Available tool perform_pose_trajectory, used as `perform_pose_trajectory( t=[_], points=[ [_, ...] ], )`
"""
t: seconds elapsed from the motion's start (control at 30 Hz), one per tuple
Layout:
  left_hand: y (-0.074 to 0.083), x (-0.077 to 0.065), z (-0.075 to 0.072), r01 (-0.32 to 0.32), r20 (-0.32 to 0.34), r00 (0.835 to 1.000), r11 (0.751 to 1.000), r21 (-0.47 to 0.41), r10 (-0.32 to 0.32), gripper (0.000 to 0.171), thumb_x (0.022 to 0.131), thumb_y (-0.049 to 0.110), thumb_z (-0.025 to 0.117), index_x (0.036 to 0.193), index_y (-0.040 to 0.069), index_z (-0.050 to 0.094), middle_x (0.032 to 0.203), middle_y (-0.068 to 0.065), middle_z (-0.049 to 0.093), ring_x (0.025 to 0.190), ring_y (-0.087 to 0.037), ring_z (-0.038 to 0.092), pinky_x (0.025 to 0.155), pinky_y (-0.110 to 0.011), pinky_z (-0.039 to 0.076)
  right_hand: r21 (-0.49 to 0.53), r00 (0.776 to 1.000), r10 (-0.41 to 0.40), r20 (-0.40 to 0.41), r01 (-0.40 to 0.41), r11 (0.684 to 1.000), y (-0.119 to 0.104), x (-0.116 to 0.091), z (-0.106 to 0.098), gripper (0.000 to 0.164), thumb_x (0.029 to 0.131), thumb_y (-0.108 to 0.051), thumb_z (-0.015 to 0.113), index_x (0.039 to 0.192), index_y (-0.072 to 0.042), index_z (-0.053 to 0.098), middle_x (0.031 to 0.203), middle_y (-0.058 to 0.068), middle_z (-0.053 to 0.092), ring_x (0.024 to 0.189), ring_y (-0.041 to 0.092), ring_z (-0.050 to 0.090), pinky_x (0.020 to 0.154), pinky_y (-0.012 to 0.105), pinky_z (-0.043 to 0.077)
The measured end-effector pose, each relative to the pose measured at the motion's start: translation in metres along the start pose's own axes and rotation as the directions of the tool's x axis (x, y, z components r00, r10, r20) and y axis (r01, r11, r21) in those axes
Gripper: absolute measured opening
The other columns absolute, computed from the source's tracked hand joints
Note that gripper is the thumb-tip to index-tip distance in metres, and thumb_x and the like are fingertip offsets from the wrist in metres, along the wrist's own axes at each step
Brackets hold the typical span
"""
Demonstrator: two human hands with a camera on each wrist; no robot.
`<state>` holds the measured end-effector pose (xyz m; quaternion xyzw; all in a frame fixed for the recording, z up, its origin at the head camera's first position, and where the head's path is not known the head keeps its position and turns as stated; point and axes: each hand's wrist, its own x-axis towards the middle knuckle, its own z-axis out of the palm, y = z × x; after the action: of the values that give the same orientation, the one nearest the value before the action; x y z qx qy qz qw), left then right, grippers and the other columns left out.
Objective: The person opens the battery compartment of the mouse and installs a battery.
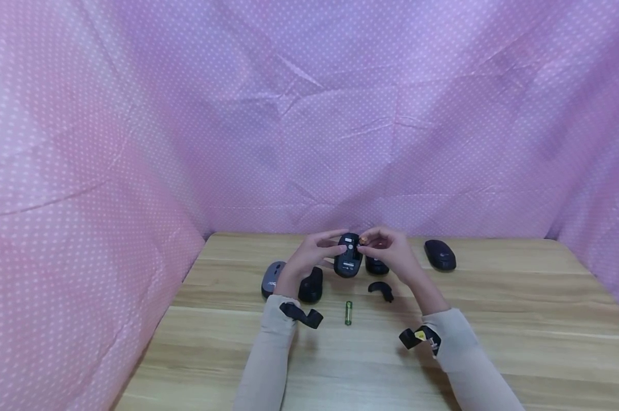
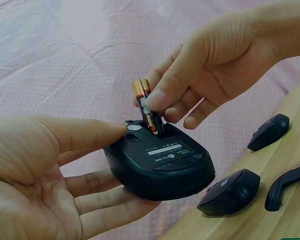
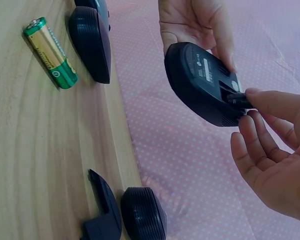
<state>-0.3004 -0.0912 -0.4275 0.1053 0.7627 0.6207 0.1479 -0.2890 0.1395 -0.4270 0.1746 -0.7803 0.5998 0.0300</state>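
Note:
My left hand [image 1: 303,257] holds a black computer mouse [image 1: 347,268] up off the table with its underside showing. The thumb presses on the underside, and the fingers support the shell from below in the left wrist view. Between thumb and fingers, my right hand [image 2: 215,65] pinches a black and copper-coloured battery [image 2: 142,96]. That battery stands at a tilt, its lower end inside the mouse's uncovered battery slot [image 2: 169,131]. On the table nearer the body lie a green and gold battery [image 3: 51,54] and a curved black cover [image 1: 382,289].
Left of the raised mouse, a grey mouse [image 1: 271,277] and a black mouse [image 1: 311,287] lie partly behind the left hand and wrist. Another black mouse [image 1: 377,266] is beside the right hand. A dark mouse [image 1: 440,255] sits farther right. Pink dotted cloth [image 1: 309,142] hangs behind the wooden table [image 1: 535,302].

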Motion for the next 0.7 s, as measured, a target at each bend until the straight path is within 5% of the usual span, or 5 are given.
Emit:
perform_pose_trajectory(
  t=[0.37, 0.7],
  points=[
    [0.0003, -0.0010, 0.0018, -0.017, 0.019, 1.000, 1.000, 0.002, 0.017, 0.045, 0.098, 0.021, 0.070, 0.142, 0.025, 0.062, 0.141, -0.010, 0.062, 0.121, -0.028, 0.064, 0.085, -0.041, 0.062, -0.021, 0.998, -0.048, -0.033, 0.047, 0.999, 0.0007, -0.0014, 0.0036, 0.035, 0.090, -0.007, 0.077, 0.124, -0.001, 0.068, 0.107, 0.021, 0.065, 0.089, 0.012, 0.064, 0.081, 0.017, 0.054],
    [0.0010, -0.0034, 0.0005, -0.023, 0.002, 1.000, 1.000, 0.012, 0.023, 0.044, 0.098, 0.022, 0.070, 0.141, 0.026, 0.062, 0.141, -0.011, 0.063, 0.122, -0.028, 0.064, 0.087, -0.042, 0.061, -0.076, 0.993, -0.103, -0.050, 0.099, 0.992, 0.0030, -0.0020, 0.0071, 0.030, 0.089, -0.012, 0.079, 0.118, -0.006, 0.074, 0.102, 0.016, 0.069, 0.086, 0.012, 0.065, 0.079, 0.020, 0.054]
  ],
)
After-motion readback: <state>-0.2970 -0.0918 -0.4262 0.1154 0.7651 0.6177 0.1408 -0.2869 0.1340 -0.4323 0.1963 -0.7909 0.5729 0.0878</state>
